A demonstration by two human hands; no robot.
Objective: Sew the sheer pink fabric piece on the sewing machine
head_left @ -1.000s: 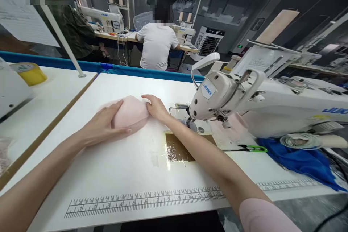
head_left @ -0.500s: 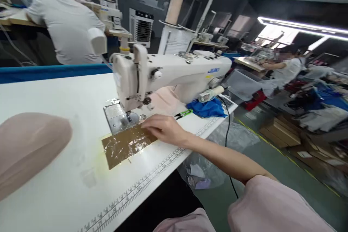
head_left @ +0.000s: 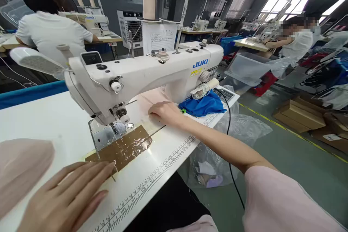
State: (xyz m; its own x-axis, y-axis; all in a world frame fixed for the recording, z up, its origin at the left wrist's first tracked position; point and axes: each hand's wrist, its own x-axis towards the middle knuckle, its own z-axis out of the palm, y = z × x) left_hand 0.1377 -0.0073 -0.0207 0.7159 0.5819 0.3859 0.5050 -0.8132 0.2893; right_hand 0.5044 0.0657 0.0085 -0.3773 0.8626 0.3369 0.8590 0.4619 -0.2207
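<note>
At 8 o'clock on the table (head_left: 70,123), pale pink piece (head_left: 23,168); at its 4 o'clock, left hand (head_left: 69,192), fingers extended flat. At 2 o'clock from the brown patch (head_left: 127,148), pink cloth (head_left: 153,96), then right hand (head_left: 166,112), fingers narrowed; cannot tell whether gripping.

Pale pink sleeve (head_left: 282,199) — elbow-length, black bottoms (head_left: 171,204)

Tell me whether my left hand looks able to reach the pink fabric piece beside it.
Probably yes: your left hand lies close beside the pink fabric piece, with only a strip of white tabletop showing between them. It points toward the brown patch, so it might need to shift left.
</note>
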